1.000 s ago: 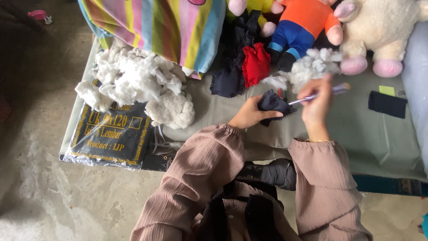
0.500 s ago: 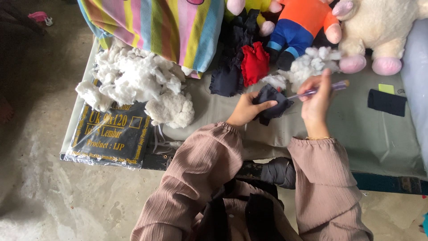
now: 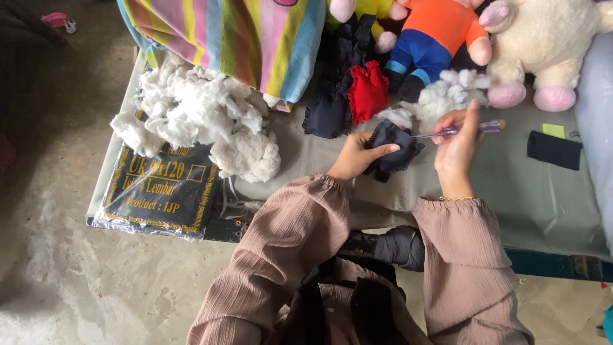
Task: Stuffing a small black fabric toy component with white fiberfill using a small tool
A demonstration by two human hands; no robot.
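- seen from above, a person in a dusty-pink crinkled blouse reaches both forearms forward over a grey-green cloth-covered counter [image 3: 530,198].
- left hand [image 3: 355,155] is curled around a small dark navy fabric piece [image 3: 391,148], thumb laid across its near edge and fingers tucked under it; the piece sits just above the counter, between the two hands.
- left sleeve bends at the elbow and angles up toward the middle of the counter.
- right hand [image 3: 457,148] is raised with the wrist upright, fingers pinched narrowly on a thin purple pen-like stick [image 3: 456,130]; a thin bracelet sits at the wrist.
- the stick lies nearly level, its left end touching or almost touching the navy fabric piece; which one cannot be told.
- just beyond the hands lies a small clump of white stuffing [image 3: 440,96], close to the right hand's fingers.
- a red frilled fabric piece [image 3: 368,91] and a dark frilled fabric piece [image 3: 329,108] lie side by side behind the left hand.
- a big heap of white stuffing [image 3: 191,108] sits at the left of the counter, partly over a flat black plastic-wrapped packet [image 3: 159,191] at the counter's left edge.
- along the far edge: a striped pastel cushion [image 3: 255,38], a plush doll in orange and blue [image 3: 440,38], and a cream plush animal with pink feet [image 3: 543,45].
- a small black fabric rectangle [image 3: 554,150] lies at the right, well apart from the hands.
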